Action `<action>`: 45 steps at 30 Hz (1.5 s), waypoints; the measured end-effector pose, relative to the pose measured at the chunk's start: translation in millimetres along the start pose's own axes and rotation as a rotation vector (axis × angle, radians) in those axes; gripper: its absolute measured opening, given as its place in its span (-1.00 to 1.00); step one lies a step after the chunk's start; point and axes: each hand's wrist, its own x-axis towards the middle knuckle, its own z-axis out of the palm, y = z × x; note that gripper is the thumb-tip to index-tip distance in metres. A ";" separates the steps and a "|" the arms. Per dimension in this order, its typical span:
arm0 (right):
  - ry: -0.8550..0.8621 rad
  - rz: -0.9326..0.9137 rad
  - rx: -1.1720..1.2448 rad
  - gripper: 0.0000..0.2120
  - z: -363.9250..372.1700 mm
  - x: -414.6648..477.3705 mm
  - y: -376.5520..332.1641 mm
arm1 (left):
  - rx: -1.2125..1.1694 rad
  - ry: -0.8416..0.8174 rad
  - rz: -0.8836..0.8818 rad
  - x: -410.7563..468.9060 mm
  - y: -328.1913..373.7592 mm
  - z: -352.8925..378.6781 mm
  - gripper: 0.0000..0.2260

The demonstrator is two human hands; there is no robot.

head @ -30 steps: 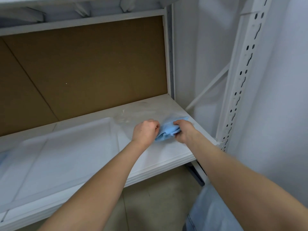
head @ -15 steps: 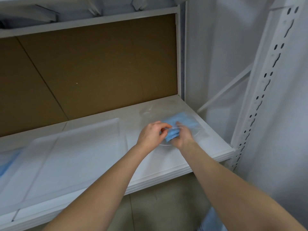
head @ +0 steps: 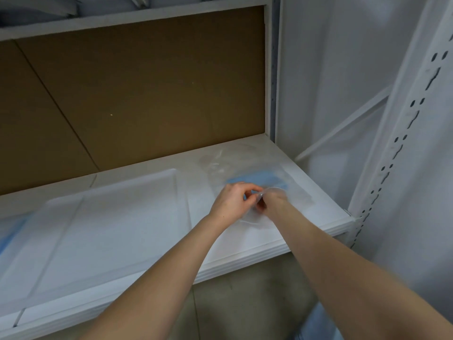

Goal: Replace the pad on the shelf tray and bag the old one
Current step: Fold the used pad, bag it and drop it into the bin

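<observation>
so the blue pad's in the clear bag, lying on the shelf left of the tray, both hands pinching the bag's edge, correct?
Wrong on one point: the head view shows the bag with the pad lying right of the tray, not left. The rest stands: left hand and right hand pinch its edge.

Brown backboard [head: 147, 94], perforated white upright [head: 402, 123], diagonal brace [head: 343, 124] beside it

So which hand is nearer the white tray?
Left. The left hand is just right of the tray; the right hand lies beyond it, at the clear bag.
</observation>
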 end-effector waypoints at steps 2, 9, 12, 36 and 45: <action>0.042 -0.074 0.029 -0.70 -3.2 1.0 1.0 | 0.013 0.022 -0.043 3.4 0.7 4.0 -0.81; -0.050 -0.002 -0.216 -0.86 -33.6 -37.1 -5.1 | -0.026 0.017 -0.174 8.6 10.0 17.9 -0.82; -0.008 0.062 -0.464 -0.82 -54.3 -48.0 -14.5 | -0.090 -0.028 -0.256 7.3 8.5 22.2 -0.82; 0.150 -0.275 -0.495 -0.65 -56.7 -14.8 -13.9 | 0.466 -0.305 -0.403 -13.5 -54.1 -12.9 -0.56; 0.178 -0.285 -0.148 -0.83 -54.6 -18.7 -28.7 | 0.317 -0.222 -0.187 -22.2 -46.1 -3.4 -0.54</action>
